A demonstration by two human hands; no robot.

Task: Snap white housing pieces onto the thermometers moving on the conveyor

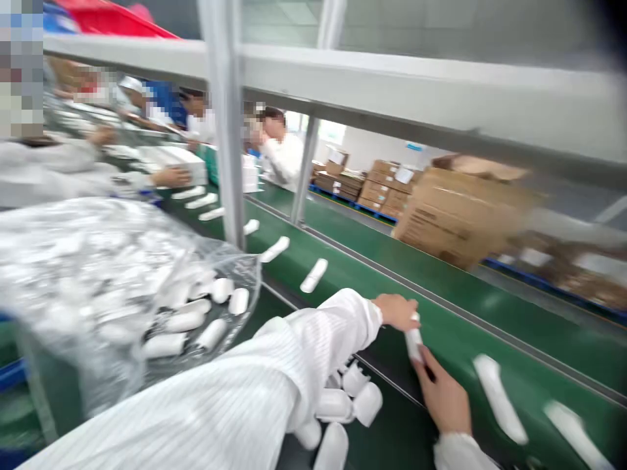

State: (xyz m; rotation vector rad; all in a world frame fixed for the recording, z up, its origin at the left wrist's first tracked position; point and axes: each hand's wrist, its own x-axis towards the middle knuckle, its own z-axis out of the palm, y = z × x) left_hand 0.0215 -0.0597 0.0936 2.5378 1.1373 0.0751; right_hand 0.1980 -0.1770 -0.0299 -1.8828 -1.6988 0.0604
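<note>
Over the near side of the green conveyor belt (362, 294), both my hands hold one long white plastic piece (413, 344). My left hand (398, 312) is closed around its far end, the fingers partly hidden. From the near end, my right hand (445, 391) pinches it between thumb and fingers. Below my left sleeve, several white rounded plastic covers (334, 447) lie on the dark green work surface. A similar long white piece (499, 398) rests on the belt to the right of my right hand, and another white piece (314, 275) lies beyond my left arm.
A clear plastic bag (112, 274) full of white covers stands at left. A metal post (226, 130) and a crossbar (392, 85) stand in front of me. Co-workers in white sit along the line at far left. Cardboard boxes (455, 209) stand behind the belt.
</note>
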